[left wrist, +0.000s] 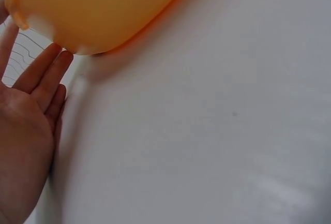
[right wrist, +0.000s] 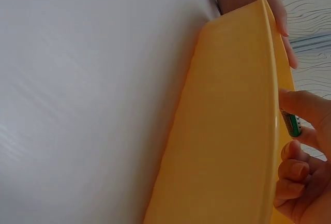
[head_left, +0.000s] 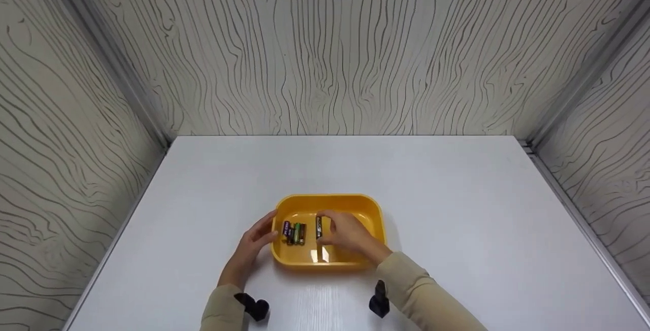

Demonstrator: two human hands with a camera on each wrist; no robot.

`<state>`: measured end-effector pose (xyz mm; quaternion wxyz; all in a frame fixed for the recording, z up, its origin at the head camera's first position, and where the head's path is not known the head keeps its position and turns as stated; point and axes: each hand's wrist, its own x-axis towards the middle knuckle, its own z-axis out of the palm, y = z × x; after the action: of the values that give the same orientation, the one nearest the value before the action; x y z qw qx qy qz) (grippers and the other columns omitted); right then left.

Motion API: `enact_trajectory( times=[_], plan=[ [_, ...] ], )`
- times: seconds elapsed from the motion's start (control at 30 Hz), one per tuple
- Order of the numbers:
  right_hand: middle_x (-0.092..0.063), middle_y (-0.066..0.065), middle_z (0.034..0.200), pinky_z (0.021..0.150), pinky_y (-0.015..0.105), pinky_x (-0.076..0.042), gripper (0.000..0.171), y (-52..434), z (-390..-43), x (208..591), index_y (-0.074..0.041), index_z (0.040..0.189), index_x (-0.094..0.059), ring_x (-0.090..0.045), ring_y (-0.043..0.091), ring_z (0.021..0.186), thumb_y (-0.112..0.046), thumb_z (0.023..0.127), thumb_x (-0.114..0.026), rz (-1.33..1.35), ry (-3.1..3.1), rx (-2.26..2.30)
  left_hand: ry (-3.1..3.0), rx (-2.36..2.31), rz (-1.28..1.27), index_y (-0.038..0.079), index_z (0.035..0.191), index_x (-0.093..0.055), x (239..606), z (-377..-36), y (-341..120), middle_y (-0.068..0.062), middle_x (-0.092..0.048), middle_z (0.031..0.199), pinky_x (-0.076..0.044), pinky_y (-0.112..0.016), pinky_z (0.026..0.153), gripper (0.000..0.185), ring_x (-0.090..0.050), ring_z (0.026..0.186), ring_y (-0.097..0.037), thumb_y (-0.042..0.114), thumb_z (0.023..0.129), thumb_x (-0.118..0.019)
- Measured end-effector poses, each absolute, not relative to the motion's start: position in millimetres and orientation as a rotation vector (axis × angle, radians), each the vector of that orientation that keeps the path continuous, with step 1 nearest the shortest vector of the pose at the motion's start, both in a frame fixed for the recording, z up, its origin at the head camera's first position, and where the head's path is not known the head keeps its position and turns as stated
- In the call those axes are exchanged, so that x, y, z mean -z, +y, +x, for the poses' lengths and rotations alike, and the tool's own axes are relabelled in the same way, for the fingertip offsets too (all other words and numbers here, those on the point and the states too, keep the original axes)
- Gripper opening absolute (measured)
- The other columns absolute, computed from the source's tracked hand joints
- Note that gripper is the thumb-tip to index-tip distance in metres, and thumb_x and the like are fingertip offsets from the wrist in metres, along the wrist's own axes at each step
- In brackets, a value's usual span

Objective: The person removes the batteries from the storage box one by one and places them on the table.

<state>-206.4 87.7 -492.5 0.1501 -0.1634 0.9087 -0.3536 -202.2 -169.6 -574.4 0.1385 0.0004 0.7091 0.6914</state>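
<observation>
A yellow tray [head_left: 330, 266] sits on the white table. At its left end several batteries [head_left: 296, 233] lie side by side, with purple, green and dark wrappers. My right hand [head_left: 345, 230] is over the tray, pinching another battery [head_left: 319, 227] between thumb and finger. The right wrist view shows this battery's green end [right wrist: 294, 125] below the fingers; its other end is hidden. My left hand [head_left: 254, 239] rests on the tray's left side with extended fingers, thumb at the rim. In the left wrist view, its fingertips [left wrist: 66, 56] touch the tray's outer wall.
White tabletop [head_left: 457, 209] surrounds the tray. Wood-grain panels [head_left: 325, 52] stand behind and at both sides, with metal rails along the corners. A small black device sits at each wrist near the sleeves [head_left: 406, 275].
</observation>
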Motion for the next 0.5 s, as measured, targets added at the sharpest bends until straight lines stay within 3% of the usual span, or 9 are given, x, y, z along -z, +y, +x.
enact_trajectory(
  times=[0.37, 0.5],
  plan=[
    [-0.047, -0.004, 0.068, 0.053, 0.018, -0.032, 0.058, 106.8, -197.9, 481.4, -0.009, 0.132, -0.056, -0.039, 0.008, 0.06, -0.025, 0.08, -0.077, -0.57, 2.612, 0.992, 2.053, -2.014, -0.049, 0.027, 0.144, -0.045, 575.3, -199.1, -166.9, -0.003, -0.044, 0.153, -0.012, -0.058, 0.123, 0.061, -0.033, 0.147, -0.026, 0.035, 0.088, -0.067],
    [-0.046, -0.003, 0.066, 0.054, 0.017, -0.033, 0.057, 116.2, -197.7, 475.2, -0.007, 0.131, -0.057, -0.037, 0.007, 0.059, -0.024, 0.08, -0.077, -0.616, 2.641, 1.019, 2.075, -2.017, -0.009, 0.022, 0.146, -0.043, 573.4, -200.7, -165.9, -0.007, -0.043, 0.153, -0.017, -0.055, 0.124, 0.06, -0.033, 0.147, -0.028, 0.031, 0.091, -0.065]
  ],
)
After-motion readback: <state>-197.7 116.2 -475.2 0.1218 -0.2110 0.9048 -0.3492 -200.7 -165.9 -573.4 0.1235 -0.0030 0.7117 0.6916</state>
